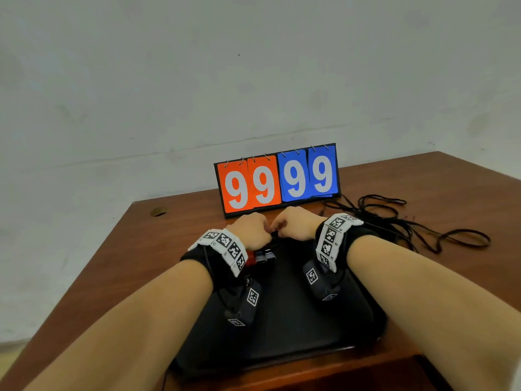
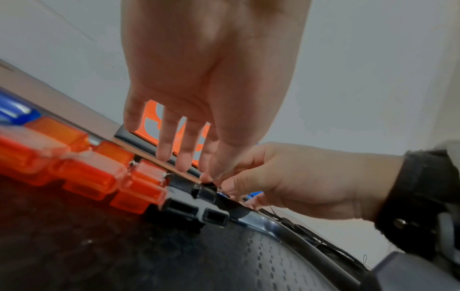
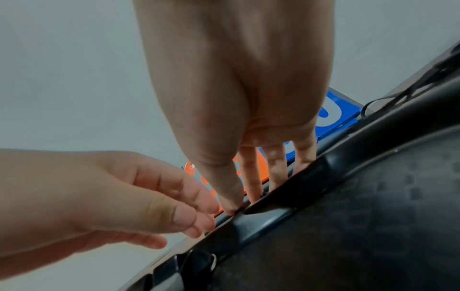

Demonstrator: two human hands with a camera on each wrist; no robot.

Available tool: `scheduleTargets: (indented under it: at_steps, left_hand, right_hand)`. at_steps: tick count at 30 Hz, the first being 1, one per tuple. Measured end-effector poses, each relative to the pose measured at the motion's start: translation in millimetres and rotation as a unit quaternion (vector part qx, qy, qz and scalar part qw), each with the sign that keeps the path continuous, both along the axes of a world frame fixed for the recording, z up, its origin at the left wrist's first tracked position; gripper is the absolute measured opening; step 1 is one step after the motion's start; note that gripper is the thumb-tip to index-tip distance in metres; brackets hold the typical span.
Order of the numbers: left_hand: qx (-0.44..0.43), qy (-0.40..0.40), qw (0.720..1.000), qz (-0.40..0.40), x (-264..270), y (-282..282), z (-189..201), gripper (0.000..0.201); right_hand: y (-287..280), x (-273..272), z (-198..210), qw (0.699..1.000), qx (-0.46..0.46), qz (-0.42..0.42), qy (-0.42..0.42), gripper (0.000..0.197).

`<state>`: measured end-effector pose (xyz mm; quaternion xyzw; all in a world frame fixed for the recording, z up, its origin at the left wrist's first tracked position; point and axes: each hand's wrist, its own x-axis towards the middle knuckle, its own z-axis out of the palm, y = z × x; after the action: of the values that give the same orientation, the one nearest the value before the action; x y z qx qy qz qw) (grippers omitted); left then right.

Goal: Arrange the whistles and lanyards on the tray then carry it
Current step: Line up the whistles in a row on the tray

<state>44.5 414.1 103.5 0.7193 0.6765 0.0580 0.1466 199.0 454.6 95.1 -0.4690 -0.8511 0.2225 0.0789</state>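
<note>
Over tray [image 1: 284, 328] rim, both hands [image 1: 294, 222] pinching black whistle [image 2: 206, 190]

Tray [image 1: 282, 320] floor near edge was open. Far rim was crowded: both hands met there, orange and black whistles [image 2: 104, 177] lined the far-left corner, scoreboard [image 1: 277, 180] stood just behind. Lanyard tangle [image 1: 408, 221] blocked the table's right.

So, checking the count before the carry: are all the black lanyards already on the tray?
No. In the head view a tangle of black lanyards lies on the wooden table, to the right of the tray.
</note>
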Motion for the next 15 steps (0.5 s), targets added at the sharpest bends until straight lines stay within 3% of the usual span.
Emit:
scheduleTargets:
  at_steps: [5, 9, 12, 15]
  left_hand:
    - [-0.01, -0.019, 1.0, 0.002, -2.9, -2.3, -1.2, 0.026]
    - [0.006, -0.036, 0.999, 0.007, -4.1, -4.3, -2.7, 0.018]
    - [0.028, -0.045, 0.998, 0.016, -6.4, -8.4, -1.2, 0.011]
    - [0.039, -0.047, 0.998, 0.019, -12.6, -15.1, 4.2, 0.015]
  right_hand:
    - [3.1, 0.8, -2.5, 1.0, -0.01, -0.006, 0.004, 0.033]
    - [4.3, 0.8, -3.7, 1.0, -0.009, -0.014, 0.0, 0.035]
    - [3.1, 0.2, -2.9, 1.0, 0.015, -0.026, 0.005, 0.038]
    - [0.5, 1.0, -0.6, 0.997, 0.044, -0.056, 0.024, 0.041]
